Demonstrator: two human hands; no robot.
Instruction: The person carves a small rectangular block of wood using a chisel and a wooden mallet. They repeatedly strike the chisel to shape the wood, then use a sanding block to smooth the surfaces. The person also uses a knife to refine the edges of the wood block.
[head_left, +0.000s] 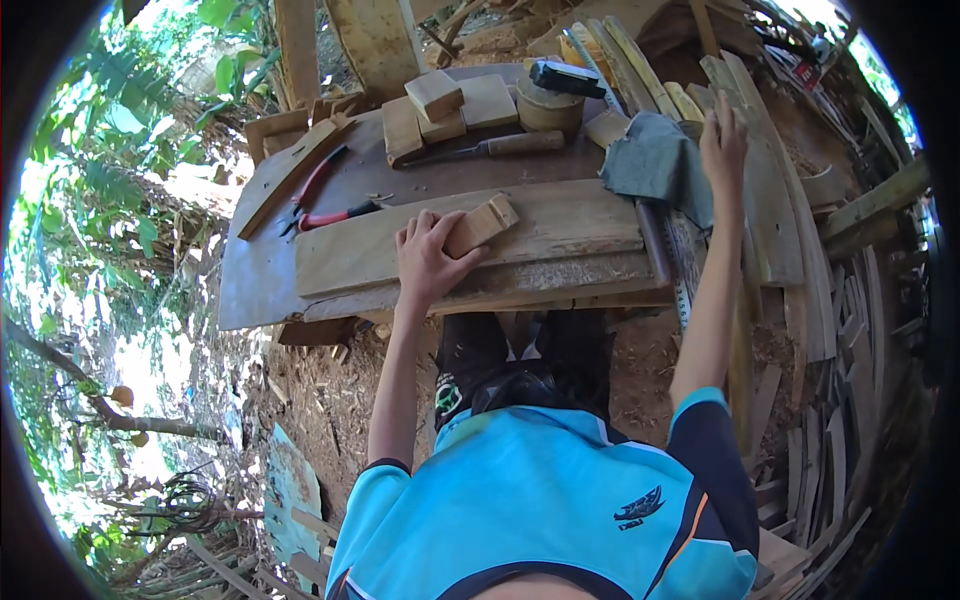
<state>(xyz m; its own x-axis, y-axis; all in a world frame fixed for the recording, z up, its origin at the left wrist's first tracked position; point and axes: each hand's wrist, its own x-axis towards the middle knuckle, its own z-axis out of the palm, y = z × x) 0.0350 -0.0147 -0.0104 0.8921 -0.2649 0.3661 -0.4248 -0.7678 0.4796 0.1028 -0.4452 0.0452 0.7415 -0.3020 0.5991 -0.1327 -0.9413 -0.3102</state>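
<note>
Left hand [430, 250] wrapped round the left end of a small wooden block [482, 228], thumb along the near side; block sits slanted on a thick board [575, 220], near side of the table [255, 290]. Right hand [724, 148] well apart, over by the planks [768, 215]; can't tell if it grips anything. Risks, my judgement: no clamp visible, so a hard sideways push could skid or twist the block; right arm close to the cloth [655, 162], could snag it and shift the dark rod [654, 245] poking out below; chisel [500, 146] lies loose, could roll if the board gets knocked into it. Materials: block pale, square-edged, notch-like cut at its right end; board flat-topped, ragged and weathered along the near edge; cloth grey-green, limp, creased; rod smooth, cylindrical; chisel handle rounded wood; pliers [328, 217] red and black; spare blocks [435, 95] chunky; planks long, rough; tabletop dark, smooth, a bit shiny
</note>
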